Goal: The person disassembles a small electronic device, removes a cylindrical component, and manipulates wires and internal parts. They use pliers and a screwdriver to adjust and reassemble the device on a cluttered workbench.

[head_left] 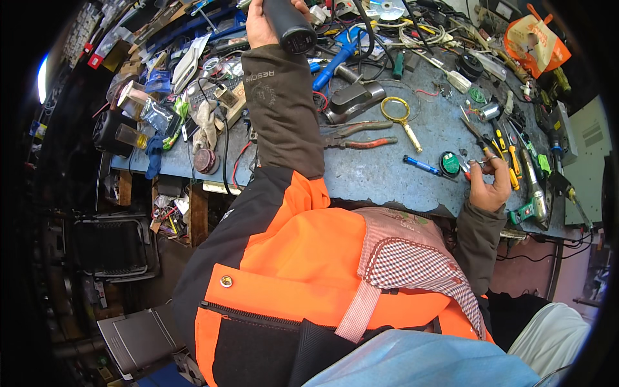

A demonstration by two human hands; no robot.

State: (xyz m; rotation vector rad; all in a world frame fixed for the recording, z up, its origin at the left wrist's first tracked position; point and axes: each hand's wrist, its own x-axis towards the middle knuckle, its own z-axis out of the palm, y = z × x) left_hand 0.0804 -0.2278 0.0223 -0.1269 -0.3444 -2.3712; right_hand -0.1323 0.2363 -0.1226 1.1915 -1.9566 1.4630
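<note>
At the top of the head view, my left hand [261, 22] is closed round a black cylindrical object [289, 24], held above the cluttered bench. My right hand [489, 184] is low over the bench's right half, fingers curled on a small metal tool [478, 161] that they partly hide. Just left of it lie a round green part [450, 162] in a dark ring and a small blue cylinder [422, 164]. Nearby are a brass magnifying glass [412, 135], red-handled pliers [371, 142], several screwdrivers [512, 161] and a power tool with a green end [522, 213].
The bench [380, 184] carries dense cables, tools and parts along its back. An orange bag [535, 45] is at the back right, beside a pale metal cabinet [587, 161]. A dark folded chair [109, 245] and a grey case [135, 338] stand below at the left.
</note>
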